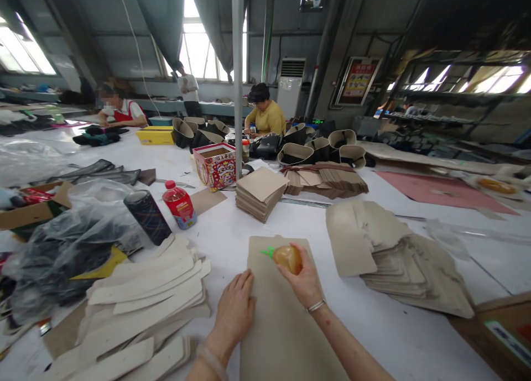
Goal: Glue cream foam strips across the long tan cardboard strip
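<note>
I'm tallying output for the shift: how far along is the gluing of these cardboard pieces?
Done: cannot tell; no finished pile is marked. In hand: the left hand lies flat on a cardboard sheet, and the right hand holds an amber squeeze bottle with its green tip on the sheet's top edge. Left: the fanned stack of grey pieces at the right looks untouched.

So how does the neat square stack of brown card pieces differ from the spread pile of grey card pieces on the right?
The square stack of brown card pieces is squared up; the spread pile of grey card pieces has slid into a fan. The brown pieces are smaller and darker, the grey ones larger with rounded corners. Both lie on the white table, untouched.
</note>
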`<state>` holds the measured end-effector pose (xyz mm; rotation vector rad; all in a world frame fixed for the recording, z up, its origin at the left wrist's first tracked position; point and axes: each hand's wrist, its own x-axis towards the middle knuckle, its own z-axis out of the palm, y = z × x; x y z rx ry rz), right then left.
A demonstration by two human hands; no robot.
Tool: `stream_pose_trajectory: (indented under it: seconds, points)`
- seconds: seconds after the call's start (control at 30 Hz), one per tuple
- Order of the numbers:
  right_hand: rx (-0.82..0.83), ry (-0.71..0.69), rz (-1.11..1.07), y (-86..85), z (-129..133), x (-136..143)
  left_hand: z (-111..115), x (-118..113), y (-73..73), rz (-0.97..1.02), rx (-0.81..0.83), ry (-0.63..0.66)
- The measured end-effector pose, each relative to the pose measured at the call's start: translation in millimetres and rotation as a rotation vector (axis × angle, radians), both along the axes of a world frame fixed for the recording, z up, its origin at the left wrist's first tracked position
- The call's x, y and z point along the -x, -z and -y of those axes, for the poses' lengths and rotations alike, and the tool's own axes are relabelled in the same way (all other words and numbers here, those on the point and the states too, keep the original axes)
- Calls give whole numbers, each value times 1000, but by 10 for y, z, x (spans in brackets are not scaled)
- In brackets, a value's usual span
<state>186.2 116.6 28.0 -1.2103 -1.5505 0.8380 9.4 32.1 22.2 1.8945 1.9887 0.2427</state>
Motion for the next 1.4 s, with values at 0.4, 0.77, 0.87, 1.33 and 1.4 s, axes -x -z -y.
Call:
stream_pose_trajectory:
  seconds: [0.4, 0.77, 0.87, 1.33, 1.4]
  points:
    - [-183, -22, 198, 12, -64, 125, -10, 45, 80, 23, -78, 6]
    - [113, 79, -165, -2, -17, 197, -16, 16, 18, 20, -130, -1]
    - [241, 161, -479, 11, -20, 174, 39, 12, -56, 56, -165, -4]
    - [108, 41, 13, -60, 692, -142, 447, 49, -26, 114, -143, 135]
    - [57, 16, 94, -45, 709, -103, 448, 45, -18, 115, -138, 135]
